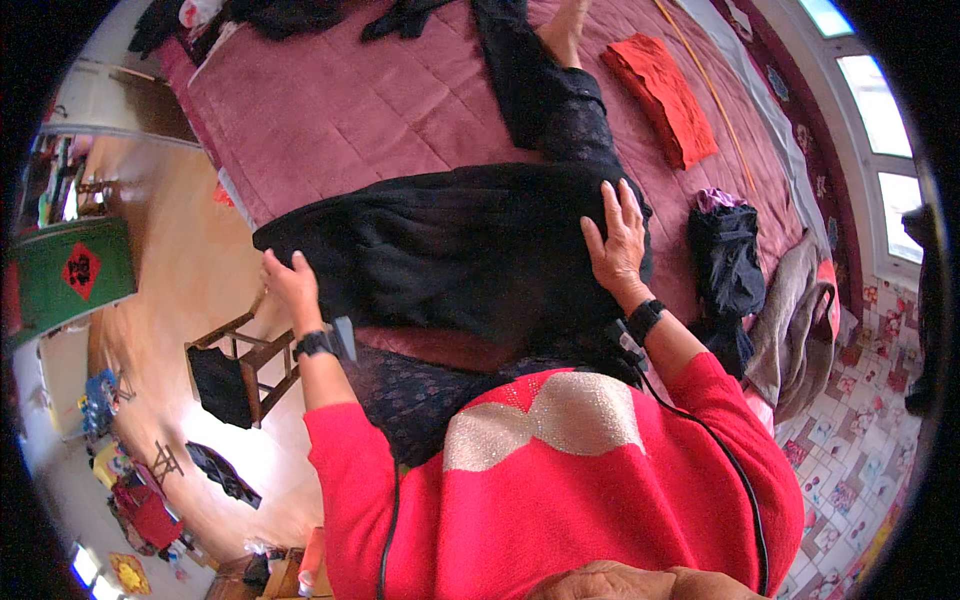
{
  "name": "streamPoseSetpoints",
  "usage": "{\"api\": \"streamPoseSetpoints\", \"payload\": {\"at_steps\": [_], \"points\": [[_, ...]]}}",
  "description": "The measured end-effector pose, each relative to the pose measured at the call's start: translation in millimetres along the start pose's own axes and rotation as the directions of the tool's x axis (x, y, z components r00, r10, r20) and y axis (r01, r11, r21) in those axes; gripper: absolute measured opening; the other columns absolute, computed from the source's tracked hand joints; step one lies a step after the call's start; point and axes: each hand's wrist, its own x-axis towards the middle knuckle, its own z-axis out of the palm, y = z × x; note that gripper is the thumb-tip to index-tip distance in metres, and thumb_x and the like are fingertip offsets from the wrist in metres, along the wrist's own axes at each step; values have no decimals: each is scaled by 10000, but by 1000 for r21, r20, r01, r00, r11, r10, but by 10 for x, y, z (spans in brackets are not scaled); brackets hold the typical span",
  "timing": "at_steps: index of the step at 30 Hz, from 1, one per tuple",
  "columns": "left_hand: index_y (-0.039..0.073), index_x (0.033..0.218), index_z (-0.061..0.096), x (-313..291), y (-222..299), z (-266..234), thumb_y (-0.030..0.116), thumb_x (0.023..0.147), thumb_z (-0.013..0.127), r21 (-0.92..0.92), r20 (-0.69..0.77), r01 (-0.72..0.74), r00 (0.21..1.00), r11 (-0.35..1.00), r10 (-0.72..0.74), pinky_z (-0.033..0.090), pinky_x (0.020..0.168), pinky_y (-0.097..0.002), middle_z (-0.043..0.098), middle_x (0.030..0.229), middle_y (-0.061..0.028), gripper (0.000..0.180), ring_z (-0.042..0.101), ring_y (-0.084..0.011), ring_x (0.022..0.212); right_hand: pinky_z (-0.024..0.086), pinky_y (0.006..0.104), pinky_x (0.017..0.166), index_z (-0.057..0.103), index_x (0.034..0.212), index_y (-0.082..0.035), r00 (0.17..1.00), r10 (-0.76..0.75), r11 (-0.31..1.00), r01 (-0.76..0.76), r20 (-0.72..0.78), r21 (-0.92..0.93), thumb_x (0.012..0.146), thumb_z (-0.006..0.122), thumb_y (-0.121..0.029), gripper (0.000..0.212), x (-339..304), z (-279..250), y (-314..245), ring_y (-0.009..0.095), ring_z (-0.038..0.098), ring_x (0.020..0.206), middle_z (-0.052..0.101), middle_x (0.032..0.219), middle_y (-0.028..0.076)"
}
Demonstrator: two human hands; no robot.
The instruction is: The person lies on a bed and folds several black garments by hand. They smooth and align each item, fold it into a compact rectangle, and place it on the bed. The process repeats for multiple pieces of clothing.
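A long black garment (430, 250), its exact kind not plain, lies spread crosswise over the bed in front of me and partly over my leg. At its narrow left end is my left hand (290, 287), thumb and fingers apart, the fingertips at the cloth's edge. My right hand (617, 242) rests flat on the garment's right end with fingers spread. Soft folds run along the cloth between the two hands. Beyond it my leg in dark patterned trousers (577, 125) stretches out to a bare foot.
The pink quilted bedspread (300, 140) lies beneath. To the right are a folded orange-red cloth (665, 100), a bundled dark garment (725, 255), a grey garment (795, 335) and an orange cord (715, 90). A wooden chair (265, 375) stands on the floor left of the bed.
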Motion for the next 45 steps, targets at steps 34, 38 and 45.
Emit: {"api": "streamPoseSetpoints", "payload": {"at_steps": [34,38,45], "points": [[-52,1269,537,-555,-656,-4,275,847,718,-793,549,600,627,-107,-552,501,908,-385,608,1230,-146,564,598,-260,1057,269,483,1149,388,1489,-122,999,-44,999,44,-17,-23,950,581,-380,627,-43,-43,-116,386,306,1421,316,1552,201],[-13,1193,580,-527,-835,-24,223,851,682,-852,461,523,769,22,-444,511,865,-374,633,1129,-120,428,609,-256,987,270,481,1150,388,1488,-114,998,-59,997,58,-20,-47,952,577,-386,630,-38,-27,-138,394,313,1412,321,1548,203],[-6,1437,427,-654,-844,34,440,912,631,-548,715,825,378,-136,-588,387,1050,-482,486,1448,-144,718,494,-315,1272,269,471,1154,373,1497,-114,997,-77,993,75,-23,-88,959,573,-370,628,-50,22,-143,375,306,1422,318,1551,204]]}}
